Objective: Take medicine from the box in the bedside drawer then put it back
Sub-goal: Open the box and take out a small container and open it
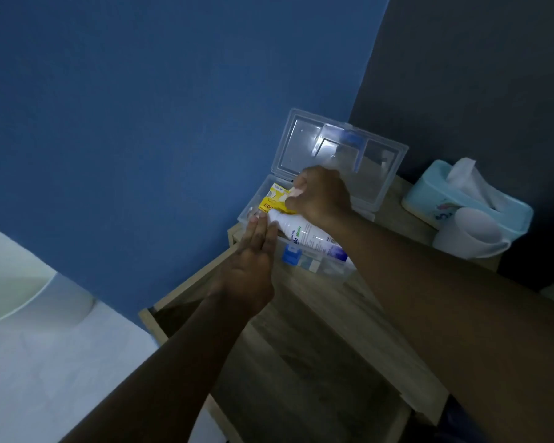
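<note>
A clear plastic medicine box (253, 206) with a blue latch stands on the bedside table, its lid (339, 148) tipped up and back. Inside lie a yellow medicine pack (274, 199) and a white bottle (304, 233) with printed text. My right hand (320, 195) reaches into the box, its fingers closed on a small pale item beside the yellow pack; what the item is cannot be made out. My left hand (253, 266) is flat with fingers together, its tips touching the box's near left edge by the bottle's end.
The wooden bedside table (394, 199) carries a light blue tissue box (467, 196) and a white cup (470, 235) at the right. Below, the drawer (301, 346) is pulled out. A white bed (45, 362) lies at the left, a blue wall (173, 107) behind.
</note>
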Motion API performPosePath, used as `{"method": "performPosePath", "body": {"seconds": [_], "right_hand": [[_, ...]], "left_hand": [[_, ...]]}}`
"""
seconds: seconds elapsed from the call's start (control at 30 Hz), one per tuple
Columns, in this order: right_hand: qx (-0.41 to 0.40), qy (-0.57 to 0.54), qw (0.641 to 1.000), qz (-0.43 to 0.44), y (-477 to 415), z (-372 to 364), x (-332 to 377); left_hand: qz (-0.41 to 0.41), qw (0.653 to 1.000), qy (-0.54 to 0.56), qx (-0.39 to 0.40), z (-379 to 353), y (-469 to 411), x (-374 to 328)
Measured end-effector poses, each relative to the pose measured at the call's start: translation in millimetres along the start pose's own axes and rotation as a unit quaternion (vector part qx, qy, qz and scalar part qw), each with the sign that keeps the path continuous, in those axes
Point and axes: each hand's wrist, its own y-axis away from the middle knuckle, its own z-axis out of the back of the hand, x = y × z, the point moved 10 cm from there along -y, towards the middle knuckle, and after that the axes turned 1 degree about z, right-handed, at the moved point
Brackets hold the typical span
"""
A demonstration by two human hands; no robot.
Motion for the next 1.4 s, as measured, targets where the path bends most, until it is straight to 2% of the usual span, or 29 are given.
{"method": "performPosePath", "body": {"seconds": [0.1, 0.23, 0.27, 0.33, 0.4, 0.47, 0.5, 0.53, 0.57, 0.67, 0.83, 0.97, 1.2, 1.27, 1.33, 1.4], "right_hand": [[-0.01, -0.099, 0.995, 0.031, 11.8, 8.6, 0.2], [-0.004, -0.156, 0.984, 0.085, 33.5, 32.8, 8.2], [-0.006, -0.163, 0.981, 0.1, 40.5, 42.5, 10.9], [0.0, -0.202, 0.973, 0.109, 53.9, 61.5, 11.4], [0.026, -0.25, 0.963, 0.099, 66.6, 76.9, 9.1], [0.048, -0.279, 0.954, 0.1, 79.4, 93.6, 9.7], [0.054, -0.284, 0.951, 0.108, 85.8, 103.6, 11.5], [0.059, -0.285, 0.949, 0.117, 91.8, 114.0, 14.0], [0.067, -0.285, 0.948, 0.125, 97.7, 124.3, 16.2], [0.082, -0.288, 0.943, 0.144, 114.5, 154.2, 19.2], [0.055, -0.259, 0.939, 0.217, 144.9, 193.9, 23.5], [0.068, -0.254, 0.928, 0.263, 165.0, 206.6, 21.8], [0.222, -0.344, 0.902, 0.136, 169.7, 196.2, 4.5], [0.185, -0.277, 0.934, 0.131, 168.8, 204.6, 5.3], [0.107, -0.168, 0.967, 0.159, 167.9, 217.4, 9.3], [0.071, -0.128, 0.967, 0.206, 172.0, 223.1, 17.1]], "left_hand": [[0.002, 0.999, 0.037, 0.02, 4.2, -1.0, -0.7], [0.019, 0.987, 0.147, 0.06, 20.0, -4.3, 0.2], [0.034, 0.979, 0.197, 0.05, 28.8, -3.2, 2.1], [0.058, 0.953, 0.295, -0.024, 55.1, 2.0, 2.5], [0.098, 0.902, 0.413, -0.086, 78.0, 8.1, -2.8], [0.134, 0.796, 0.585, -0.072, 84.7, 10.9, -18.7], [0.135, 0.738, 0.659, -0.054, 88.1, 13.1, -32.0], [0.126, 0.694, 0.707, -0.043, 95.0, 16.3, -45.5], [0.113, 0.667, 0.736, -0.039, 103.4, 21.2, -57.6], [0.084, 0.617, 0.782, -0.028, 120.3, 39.0, -90.7], [0.085, 0.519, 0.85, -0.027, 118.2, 59.0, -127.2], [0.1, 0.474, 0.874, -0.023, 108.3, 70.2, -145.1], [0.102, 0.417, 0.903, -0.028, 99.5, 78.8, -155.8], [0.1, 0.424, 0.9, -0.032, 101.4, 78.7, -156.9], [0.1, 0.431, 0.897, -0.03, 101.9, 78.8, -158.5], [0.1, 0.439, 0.893, -0.025, 101.2, 79.5, -159.4]]}}
